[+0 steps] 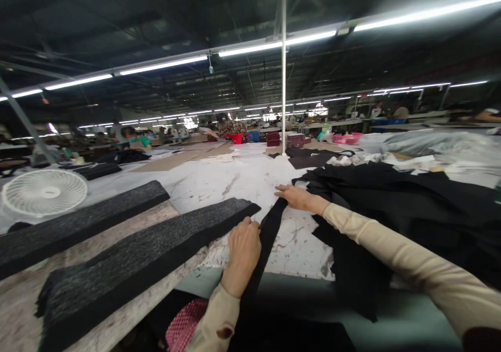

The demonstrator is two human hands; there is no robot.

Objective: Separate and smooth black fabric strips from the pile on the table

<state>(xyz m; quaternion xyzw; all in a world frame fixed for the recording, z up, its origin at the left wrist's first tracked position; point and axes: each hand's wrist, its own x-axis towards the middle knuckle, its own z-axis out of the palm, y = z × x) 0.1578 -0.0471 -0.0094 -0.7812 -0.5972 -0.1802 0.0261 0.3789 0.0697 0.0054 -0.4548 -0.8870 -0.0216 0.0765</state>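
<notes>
My left hand (245,245) is closed in a pinch on a long narrow strip of black fabric (270,227) that runs from near my body out across the white table (242,180). Farther out, my right hand (299,197) lies on the strip's far end with fingers stretched flat, pressing it down. Just right of that hand lies a large heap of black fabric (391,195). Both arms wear beige sleeves.
Two long stacks of dark grey felt-like strips (129,258) lie at the left. A white fan (45,191) lies flat beyond them. A white pole (284,70) rises from the table. Other workers sit at distant tables, with pink tubs (346,138) and piled cloth.
</notes>
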